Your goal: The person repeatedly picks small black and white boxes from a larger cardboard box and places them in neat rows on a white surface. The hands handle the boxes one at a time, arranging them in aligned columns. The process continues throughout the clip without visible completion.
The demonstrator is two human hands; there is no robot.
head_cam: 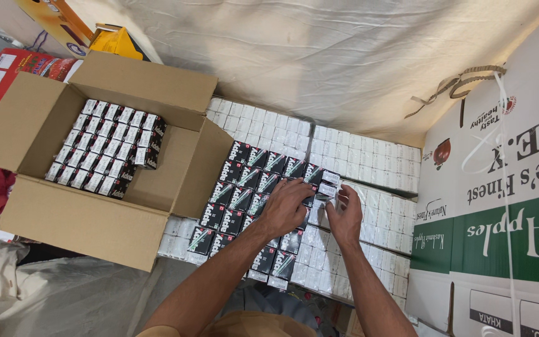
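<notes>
Several small black boxes [238,187] lie in rows on top of a bed of small white boxes [369,156]. My left hand [287,206] rests palm down on the right part of the black rows, fingers spread over them. My right hand [346,215] is beside it, fingers curled around the end black box [327,186] at the right edge of the rows. An open cardboard carton [63,218] stands to the left, with more small black boxes [104,150] packed in its far left part.
A large white and green fruit carton [500,206] stands at the right. A cream cloth [319,56] hangs behind. A red carton [1,75] and a yellow box [116,42] lie at the upper left. Grey sacking [63,299] covers the floor.
</notes>
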